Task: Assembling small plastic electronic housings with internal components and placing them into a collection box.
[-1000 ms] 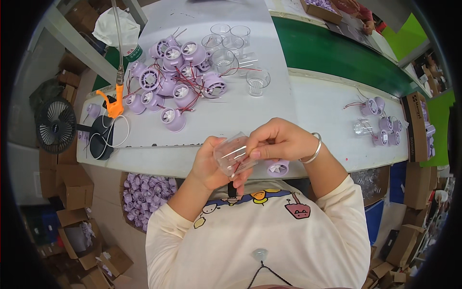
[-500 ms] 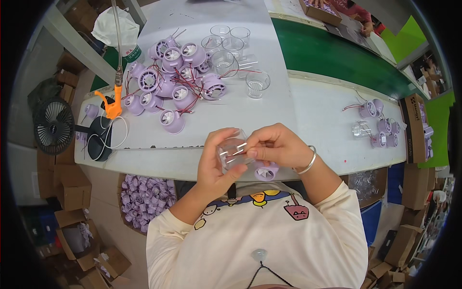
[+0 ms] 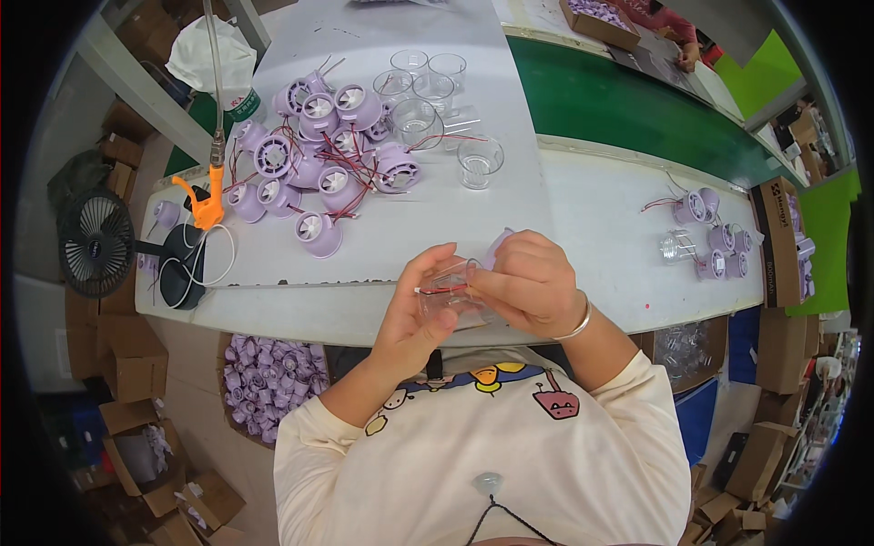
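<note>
My left hand (image 3: pixel 407 318) is closed around a clear plastic cup (image 3: pixel 462 306), held tilted just above the front edge of the table. Inside the cup, or seen through its wall, runs a pair of red wires (image 3: pixel 446 289) with a small white connector at the left end. My right hand (image 3: pixel 533 284) pinches these wires at the cup's mouth. A light purple fan housing (image 3: pixel 497 247) shows behind the right fingers, mostly hidden by them.
Purple fan housings (image 3: pixel 319 234) with tangled red wires are piled at the left, beside several clear cups (image 3: pixel 480 164). An orange air gun (image 3: pixel 208 207) hangs at far left near a black fan (image 3: pixel 97 241). More housings (image 3: pixel 710 264) and a cardboard box (image 3: pixel 781 246) stand right.
The purple housing has gone from below my right hand to above it. My right hand has turned over, and the red wires now stretch across the cup toward my left palm.
</note>
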Action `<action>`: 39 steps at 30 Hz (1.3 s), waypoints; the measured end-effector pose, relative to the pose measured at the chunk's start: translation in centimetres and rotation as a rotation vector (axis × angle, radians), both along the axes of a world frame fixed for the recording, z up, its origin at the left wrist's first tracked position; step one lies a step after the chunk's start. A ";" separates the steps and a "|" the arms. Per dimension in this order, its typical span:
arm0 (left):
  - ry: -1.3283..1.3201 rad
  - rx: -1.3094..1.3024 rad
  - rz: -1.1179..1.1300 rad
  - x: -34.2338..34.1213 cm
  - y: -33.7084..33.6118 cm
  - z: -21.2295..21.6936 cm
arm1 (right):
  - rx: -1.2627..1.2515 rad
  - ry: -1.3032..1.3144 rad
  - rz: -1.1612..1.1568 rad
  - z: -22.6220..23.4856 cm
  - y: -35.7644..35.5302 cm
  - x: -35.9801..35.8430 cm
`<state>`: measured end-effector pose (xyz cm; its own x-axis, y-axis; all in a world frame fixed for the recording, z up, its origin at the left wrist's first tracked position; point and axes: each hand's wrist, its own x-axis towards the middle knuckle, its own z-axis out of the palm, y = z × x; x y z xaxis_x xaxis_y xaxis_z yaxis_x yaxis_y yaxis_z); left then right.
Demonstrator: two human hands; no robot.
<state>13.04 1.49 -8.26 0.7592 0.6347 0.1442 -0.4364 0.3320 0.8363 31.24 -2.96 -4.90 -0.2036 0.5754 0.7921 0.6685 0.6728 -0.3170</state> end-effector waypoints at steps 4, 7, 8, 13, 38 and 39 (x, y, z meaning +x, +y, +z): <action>-0.005 0.015 0.041 -0.2 0.1 0.3 | -0.014 -0.025 0.004 0.0 -0.7 0.2; -0.036 -0.094 -0.004 -0.4 0.1 0.4 | 0.116 -0.080 -0.034 0.0 -0.9 0.2; -0.037 -0.097 -0.005 -0.4 0.2 0.3 | 0.162 -0.104 -0.045 -0.1 -0.6 0.3; 0.075 0.034 -0.016 -0.2 -0.1 0.4 | 0.147 -0.152 -0.076 -0.3 -0.2 -0.5; -0.122 0.457 0.462 0.4 1.9 -0.1 | -0.927 0.932 0.268 -2.8 -2.1 -0.2; -0.043 0.626 0.575 0.4 2.0 -0.4 | -0.819 0.881 0.210 -1.9 -2.3 -0.1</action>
